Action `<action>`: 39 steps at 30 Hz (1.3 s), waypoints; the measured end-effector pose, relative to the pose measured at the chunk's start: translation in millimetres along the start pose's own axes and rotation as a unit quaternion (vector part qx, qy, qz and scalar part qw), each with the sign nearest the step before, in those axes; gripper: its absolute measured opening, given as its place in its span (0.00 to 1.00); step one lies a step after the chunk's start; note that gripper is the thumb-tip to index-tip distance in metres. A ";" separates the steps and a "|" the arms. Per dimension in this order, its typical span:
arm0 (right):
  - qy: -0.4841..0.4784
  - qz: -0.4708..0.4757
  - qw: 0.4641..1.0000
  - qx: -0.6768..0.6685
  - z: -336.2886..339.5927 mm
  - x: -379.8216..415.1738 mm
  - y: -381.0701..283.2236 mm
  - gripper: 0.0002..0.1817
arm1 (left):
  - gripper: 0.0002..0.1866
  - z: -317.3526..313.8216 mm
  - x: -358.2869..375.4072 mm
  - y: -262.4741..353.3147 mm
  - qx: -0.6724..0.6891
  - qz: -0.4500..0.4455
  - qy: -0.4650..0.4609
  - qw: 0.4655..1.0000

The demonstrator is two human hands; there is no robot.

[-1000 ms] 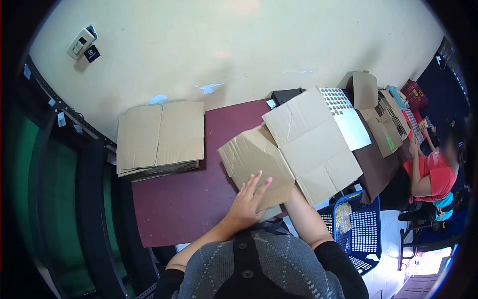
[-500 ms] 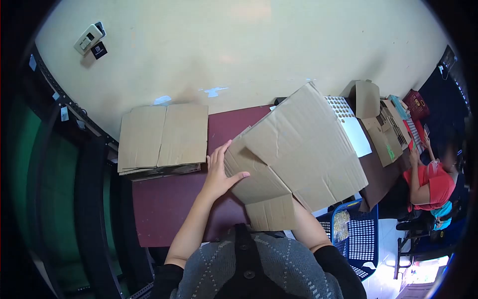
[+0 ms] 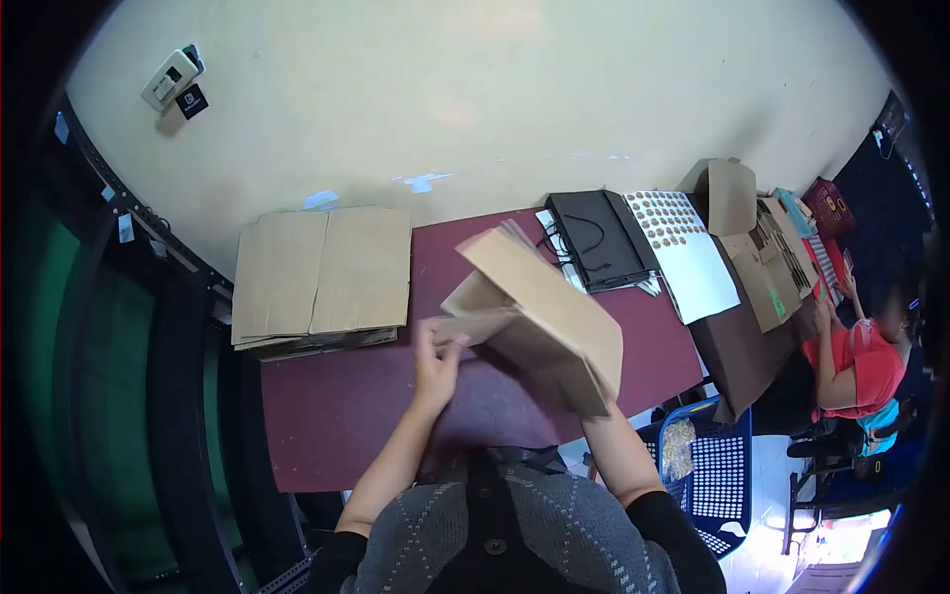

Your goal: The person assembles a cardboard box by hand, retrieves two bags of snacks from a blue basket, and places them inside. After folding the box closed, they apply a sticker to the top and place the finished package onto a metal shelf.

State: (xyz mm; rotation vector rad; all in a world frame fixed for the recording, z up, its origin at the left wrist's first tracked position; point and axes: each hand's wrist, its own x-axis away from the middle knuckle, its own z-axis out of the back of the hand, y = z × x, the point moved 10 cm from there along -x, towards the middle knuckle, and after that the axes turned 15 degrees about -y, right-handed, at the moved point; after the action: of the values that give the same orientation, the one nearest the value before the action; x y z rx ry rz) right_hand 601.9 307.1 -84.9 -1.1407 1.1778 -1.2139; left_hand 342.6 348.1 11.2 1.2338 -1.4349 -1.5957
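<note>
A brown cardboard box (image 3: 554, 307), partly opened out and smeared by motion, is tilted above the dark red table (image 3: 336, 426). At its left side my left hand (image 3: 436, 368) pinches a flap between thumb and fingers. My right hand (image 3: 600, 408) is at the box's lower right corner; its fingers are mostly hidden behind the cardboard. To the left lies a stack of flattened cardboard boxes (image 3: 322, 272).
Black paper bags (image 3: 599, 238) and a white sheet with rows of round stickers (image 3: 698, 275) lie at the right. Beyond are an open carton (image 3: 767, 287) and a person in a red top (image 3: 856, 366). A blue basket (image 3: 722, 475) stands below the table's right edge.
The cardboard has turned from a broad, flat face into a narrower folded shape, uncovering the black bags. My left hand has closed from spread fingers onto a flap.
</note>
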 end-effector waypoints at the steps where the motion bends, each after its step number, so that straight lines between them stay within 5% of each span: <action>1: 0.002 -0.003 1.000 -0.002 -4.7 9.1 -1.5 0.22 | 0.24 14.8 -2.3 3.6 0.042 -0.020 0.053 0.997; 3: 0.006 -0.008 1.000 -0.006 -9.6 -11.2 -1.1 0.22 | 0.28 35.3 -8.3 -7.0 0.110 -0.001 0.038 0.993; 4: -0.028 -0.126 0.990 0.051 -8.8 -2.6 -24.9 0.19 | 0.28 41.6 -8.4 -11.3 0.111 -0.001 0.039 0.993; 5: -0.028 -0.126 0.990 0.052 -3.5 2.5 -48.9 0.19 | 0.28 39.4 -10.1 -18.4 0.146 0.003 0.004 0.989; 7: 0.091 -0.083 0.902 0.414 26.9 14.2 -107.6 0.21 | 0.28 32.8 -7.2 -27.8 0.180 0.007 -0.030 0.983; 9: 0.197 -0.110 0.858 0.462 70.3 22.2 -87.3 0.29 | 0.28 18.5 3.0 -44.3 0.279 0.047 -0.050 0.958; 10: 0.219 -0.050 0.771 0.595 78.2 26.6 -74.3 0.41 | 0.26 13.9 10.7 -51.6 0.321 0.065 -0.038 0.944; 11: 0.221 -0.052 0.771 0.595 94.3 32.5 -68.1 0.41 | 0.26 5.5 19.4 -69.9 0.374 0.107 -0.045 0.920; 12: 0.119 -0.200 0.893 0.384 117.6 32.5 -16.7 0.42 | 0.26 -1.9 27.1 -79.7 0.377 0.126 -0.054 0.916; 13: 0.007 -0.330 0.934 0.137 113.9 44.6 37.2 0.42 | 0.26 -9.4 35.4 -90.7 0.381 0.145 -0.062 0.911; 17: -0.072 -0.390 0.900 -0.180 79.7 73.9 76.4 0.57 | 0.27 -27.2 66.4 -137.1 0.426 0.218 -0.049 0.877; 18: -0.055 -0.395 0.904 -0.153 77.3 77.3 84.9 0.47 | 0.28 -29.9 74.8 -139.4 0.433 0.252 -0.028 0.865; 19: -0.055 -0.396 0.904 -0.154 75.7 78.6 103.8 0.47 | 0.28 -29.5 77.0 -145.1 0.432 0.254 -0.028 0.865; 21: -0.121 -0.402 0.895 -0.152 58.7 80.5 134.4 0.30 | 0.28 -24.9 79.1 -156.1 0.411 0.252 -0.022 0.876; 22: -0.066 -0.422 0.901 -0.072 51.9 86.1 100.9 0.17 | 0.26 -24.5 76.1 -150.3 0.399 0.246 -0.008 0.883; 25: -0.071 -0.400 0.908 -0.102 31.8 85.8 77.1 0.16 | 0.24 -32.2 72.3 -156.4 0.370 0.243 -0.067 0.894; 27: -0.080 -0.378 0.913 -0.129 19.5 81.2 65.4 0.16 | 0.23 -30.9 72.9 -171.6 0.365 0.257 -0.029 0.894; 29: -0.087 -0.360 0.916 -0.157 10.3 81.0 58.8 0.16 | 0.26 -54.4 76.8 -162.9 0.458 0.302 -0.069 0.833; 32: -0.090 -0.336 0.915 -0.205 -0.7 91.7 58.0 0.16 | 0.25 -47.6 76.1 -166.9 0.439 0.299 -0.045 0.846; 35: -0.033 -0.285 0.955 -0.077 37.8 71.0 52.2 0.14 | 0.25 -37.6 73.4 -166.7 0.419 0.278 -0.011 0.865; 37: 0.031 -0.248 0.968 0.021 64.7 63.0 -19.1 0.14 | 0.25 -29.2 72.7 -167.9 0.407 0.258 0.017 0.876; 39: 0.074 -0.180 0.980 -0.027 77.3 59.9 -69.3 0.13 | 0.25 -20.1 73.3 -169.4 0.393 0.240 0.049 0.886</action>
State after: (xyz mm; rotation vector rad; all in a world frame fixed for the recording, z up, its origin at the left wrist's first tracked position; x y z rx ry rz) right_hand 674.9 245.0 -12.9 -1.3656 1.1502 -1.5711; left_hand 356.1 305.3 -169.0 1.1922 -2.2070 -0.5992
